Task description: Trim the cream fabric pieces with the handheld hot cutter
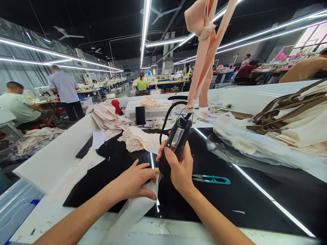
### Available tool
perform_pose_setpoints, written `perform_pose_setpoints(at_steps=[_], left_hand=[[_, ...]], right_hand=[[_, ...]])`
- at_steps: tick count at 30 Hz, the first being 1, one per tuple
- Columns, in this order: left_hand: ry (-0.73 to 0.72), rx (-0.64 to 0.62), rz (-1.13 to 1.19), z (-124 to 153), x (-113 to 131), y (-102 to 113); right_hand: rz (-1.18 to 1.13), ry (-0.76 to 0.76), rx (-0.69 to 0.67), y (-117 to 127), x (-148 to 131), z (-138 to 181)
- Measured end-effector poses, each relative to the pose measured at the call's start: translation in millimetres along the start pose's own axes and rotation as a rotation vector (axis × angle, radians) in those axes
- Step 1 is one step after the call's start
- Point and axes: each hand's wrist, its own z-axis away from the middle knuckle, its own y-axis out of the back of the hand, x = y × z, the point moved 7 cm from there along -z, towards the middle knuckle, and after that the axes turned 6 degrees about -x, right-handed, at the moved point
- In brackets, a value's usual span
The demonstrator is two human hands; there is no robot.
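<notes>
Wrapped in my right hand (182,166) is a black corded electric hand tool (176,139) with a silver plate on its side, held upright. Knotted pink fabric strips (201,68) hang from above and meet its top. My left hand (139,180) lies with fingers spread and thumb apart on a pale fabric strip (135,211), just left of the tool's lower end. The strip runs down over the table's front edge. The tool's bottom and the strip's far end are partly hidden by my hands. Turquoise thread snips (213,179) lie right of my right hand.
Pale fabric pieces (143,139) lie stacked beyond my hands on the black tabletop (242,200). A cloth heap (108,117), a phone (140,115) and a white box (130,109) stand behind. Plastic-wrapped fabric (245,143) lies right. Several people work at machines farther off.
</notes>
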Motion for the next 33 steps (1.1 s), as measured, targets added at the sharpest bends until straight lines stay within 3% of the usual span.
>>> perform_pose_setpoints(at_steps=[23, 33], left_hand=[[-0.016, -0.014, 0.031, 0, -2, 1], [-0.018, -0.013, 0.039, 3, -12, -11]], right_hand=[[-0.088, 0.011, -0.049, -7, -11, 19], [-0.05, -0.067, -0.002, -10, -3, 25]])
